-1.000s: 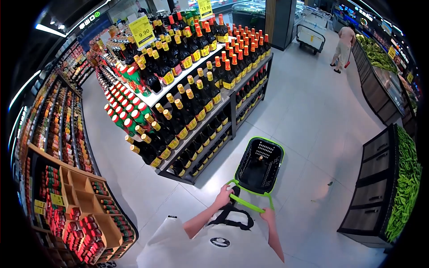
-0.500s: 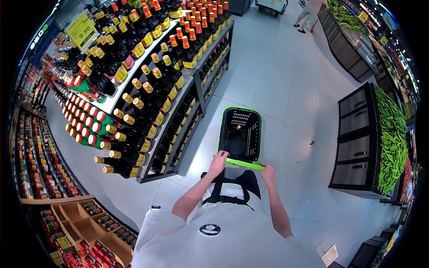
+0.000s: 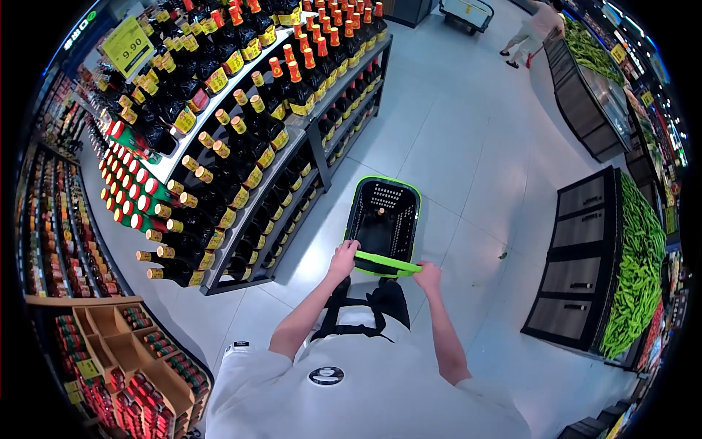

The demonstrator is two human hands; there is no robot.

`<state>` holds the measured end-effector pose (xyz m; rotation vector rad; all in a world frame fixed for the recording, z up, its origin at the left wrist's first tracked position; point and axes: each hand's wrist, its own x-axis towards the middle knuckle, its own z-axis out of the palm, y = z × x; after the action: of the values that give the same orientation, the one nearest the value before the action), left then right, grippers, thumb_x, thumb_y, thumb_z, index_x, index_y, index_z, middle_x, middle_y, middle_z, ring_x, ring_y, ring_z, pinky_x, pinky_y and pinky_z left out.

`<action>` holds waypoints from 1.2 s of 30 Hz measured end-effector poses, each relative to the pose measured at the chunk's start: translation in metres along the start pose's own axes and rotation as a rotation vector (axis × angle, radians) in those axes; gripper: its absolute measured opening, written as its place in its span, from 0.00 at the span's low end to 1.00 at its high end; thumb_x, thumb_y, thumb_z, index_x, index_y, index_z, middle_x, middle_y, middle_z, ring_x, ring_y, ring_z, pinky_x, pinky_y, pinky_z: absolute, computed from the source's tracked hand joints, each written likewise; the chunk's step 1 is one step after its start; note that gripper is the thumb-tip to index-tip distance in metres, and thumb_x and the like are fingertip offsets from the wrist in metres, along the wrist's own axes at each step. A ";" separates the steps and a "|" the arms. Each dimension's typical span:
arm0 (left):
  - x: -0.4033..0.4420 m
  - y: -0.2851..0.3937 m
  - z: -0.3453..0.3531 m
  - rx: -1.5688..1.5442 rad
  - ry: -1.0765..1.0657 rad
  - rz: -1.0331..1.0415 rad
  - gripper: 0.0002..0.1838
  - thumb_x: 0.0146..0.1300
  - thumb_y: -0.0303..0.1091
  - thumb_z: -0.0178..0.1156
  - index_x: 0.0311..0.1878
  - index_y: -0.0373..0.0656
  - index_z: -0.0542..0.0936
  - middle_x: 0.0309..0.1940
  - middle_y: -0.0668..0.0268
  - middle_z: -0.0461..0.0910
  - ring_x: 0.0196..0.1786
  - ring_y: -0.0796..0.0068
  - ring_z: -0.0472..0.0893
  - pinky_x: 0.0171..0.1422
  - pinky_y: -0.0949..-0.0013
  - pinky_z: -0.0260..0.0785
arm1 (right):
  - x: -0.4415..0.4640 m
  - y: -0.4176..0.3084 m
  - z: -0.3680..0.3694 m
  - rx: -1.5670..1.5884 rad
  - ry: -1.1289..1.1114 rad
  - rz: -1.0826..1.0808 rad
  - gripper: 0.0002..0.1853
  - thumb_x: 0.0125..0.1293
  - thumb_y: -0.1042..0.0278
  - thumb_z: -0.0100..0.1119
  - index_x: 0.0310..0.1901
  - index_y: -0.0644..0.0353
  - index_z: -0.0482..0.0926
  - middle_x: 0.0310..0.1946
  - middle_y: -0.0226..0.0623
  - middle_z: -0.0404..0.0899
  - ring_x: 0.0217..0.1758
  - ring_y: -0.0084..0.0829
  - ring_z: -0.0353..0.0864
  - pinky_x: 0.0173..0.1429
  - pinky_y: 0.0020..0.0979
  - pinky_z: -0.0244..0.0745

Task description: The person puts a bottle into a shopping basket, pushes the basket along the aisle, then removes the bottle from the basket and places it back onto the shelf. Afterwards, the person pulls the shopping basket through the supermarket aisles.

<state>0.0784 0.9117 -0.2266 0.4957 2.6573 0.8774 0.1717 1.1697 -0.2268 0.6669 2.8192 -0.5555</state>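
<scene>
Both hands are on the bright green handle [image 3: 387,262] of a black shopping basket [image 3: 383,219] with a green rim. My left hand [image 3: 344,259] is closed round the handle's left end, and my right hand [image 3: 427,276] grips its right end. Inside the basket lies a dark bottle [image 3: 380,214] with a light cap, hard to make out against the black base. To the left of the basket, a tiered shelf [image 3: 296,146] carries rows of dark bottles with yellow and red caps.
A yellow price sign [image 3: 127,47] tops the bottle display. Green peppers [image 3: 638,271] fill a dark cabinet stand [image 3: 570,256] at the right. A person [image 3: 537,31] walks near a cart [image 3: 466,13] at the top. Wooden shelves [image 3: 128,351] with jars stand lower left.
The view has tilted and shifted, so the shelf appears nearer. The basket handle has come up level across the basket's near end, with both hands still on it. The other person has moved slightly.
</scene>
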 end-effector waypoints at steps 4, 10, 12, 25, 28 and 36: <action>0.032 0.007 0.014 -0.015 0.087 -0.118 0.22 0.42 0.15 0.50 0.43 0.47 0.66 0.42 0.59 0.67 0.48 0.53 0.69 0.50 0.57 0.65 | 0.053 0.007 -0.014 0.060 -0.167 -0.003 0.14 0.41 0.68 0.54 0.34 0.51 0.81 0.29 0.41 0.79 0.36 0.43 0.78 0.44 0.39 0.72; 0.080 0.025 0.029 -0.003 0.245 -0.199 0.17 0.44 0.20 0.50 0.40 0.44 0.68 0.38 0.55 0.70 0.43 0.52 0.71 0.48 0.55 0.65 | 0.114 0.024 -0.011 0.175 -0.119 -0.086 0.14 0.40 0.70 0.54 0.33 0.54 0.80 0.29 0.43 0.78 0.35 0.44 0.77 0.42 0.39 0.73; 0.091 0.027 0.033 0.021 0.273 -0.187 0.16 0.44 0.21 0.50 0.40 0.43 0.68 0.37 0.55 0.70 0.43 0.52 0.71 0.48 0.55 0.65 | 0.117 0.026 -0.016 0.215 -0.161 -0.091 0.14 0.40 0.71 0.54 0.33 0.54 0.80 0.29 0.44 0.78 0.35 0.45 0.77 0.42 0.39 0.73; 0.155 0.019 0.040 0.032 0.373 -0.332 0.12 0.42 0.19 0.51 0.34 0.40 0.69 0.33 0.54 0.70 0.42 0.53 0.70 0.48 0.56 0.63 | 0.181 0.013 -0.015 0.304 -0.097 -0.105 0.15 0.39 0.74 0.51 0.33 0.57 0.79 0.27 0.47 0.77 0.34 0.47 0.77 0.41 0.42 0.72; 0.177 0.009 0.033 0.023 0.322 -0.283 0.15 0.44 0.18 0.49 0.38 0.39 0.67 0.36 0.53 0.69 0.44 0.51 0.69 0.49 0.56 0.63 | 0.209 0.007 -0.006 0.333 -0.031 -0.056 0.15 0.39 0.75 0.51 0.33 0.59 0.78 0.27 0.48 0.77 0.33 0.48 0.76 0.41 0.42 0.72; 0.265 -0.046 0.027 0.000 0.090 -0.209 0.18 0.47 0.17 0.46 0.44 0.42 0.64 0.37 0.54 0.69 0.44 0.51 0.69 0.46 0.55 0.64 | 0.285 -0.018 0.005 0.238 -0.013 0.081 0.11 0.42 0.73 0.56 0.31 0.62 0.76 0.27 0.48 0.77 0.33 0.48 0.76 0.38 0.42 0.71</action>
<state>-0.1594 0.9999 -0.3208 0.1775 2.7270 0.8550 -0.0868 1.2644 -0.3012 0.8127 2.7243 -0.8859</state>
